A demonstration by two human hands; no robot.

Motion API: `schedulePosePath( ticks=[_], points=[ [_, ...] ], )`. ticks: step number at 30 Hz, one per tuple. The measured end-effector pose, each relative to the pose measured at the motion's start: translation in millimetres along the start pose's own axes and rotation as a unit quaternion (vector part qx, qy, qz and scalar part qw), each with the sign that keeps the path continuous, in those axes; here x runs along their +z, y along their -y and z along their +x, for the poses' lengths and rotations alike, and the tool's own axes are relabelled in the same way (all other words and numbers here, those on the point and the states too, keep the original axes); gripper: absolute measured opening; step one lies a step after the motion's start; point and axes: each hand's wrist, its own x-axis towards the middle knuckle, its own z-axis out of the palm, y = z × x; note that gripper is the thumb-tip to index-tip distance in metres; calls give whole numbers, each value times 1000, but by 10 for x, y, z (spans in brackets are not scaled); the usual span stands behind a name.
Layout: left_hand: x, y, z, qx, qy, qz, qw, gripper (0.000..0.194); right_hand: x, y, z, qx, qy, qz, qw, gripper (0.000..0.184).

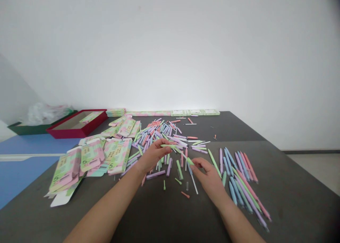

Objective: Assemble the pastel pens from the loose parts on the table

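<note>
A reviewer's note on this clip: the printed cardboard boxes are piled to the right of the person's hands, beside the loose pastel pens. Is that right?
No: the head view shows the boxes piled to the left of the left hand and right hand, not to the right, beside the loose pens.

Loose pen parts [159,133] block ahead, printed cartons [91,154] left

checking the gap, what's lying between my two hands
The head view shows loose pen parts between the left hand and right hand, including a lilac barrel and a green barrel.
</note>
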Motion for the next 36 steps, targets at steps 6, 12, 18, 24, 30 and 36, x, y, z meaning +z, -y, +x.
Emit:
schedulePosePath(
  ticks=[6, 12, 18, 24, 30, 36],
  points=[
    [9, -89, -25, 22, 0, 136, 990, 22, -27, -31, 16, -11, -10, -34, 999, 17],
    [-3, -248, -74, 35, 31, 339, 939, 22, -73, -72, 38, -66, 2, -109, 992, 15],
    [42, -244, -101, 33, 36, 395, 917, 26, -70, -85, 28, -96, -14, -140, 985, 16],
    [165, -89, -141, 6, 82, 406, 910, 26, 14, -27, -11, -110, 11, -117, 987, 19],
    [176, -75, -161, -1, 111, 401, 909, 23, 45, 1, -50, 121, 116, 131, 977, 31],
    [180, 1, -150, -4, 75, 414, 907, 22, 42, -48, -14, 83, 66, 48, 993, 25]
  ],
)
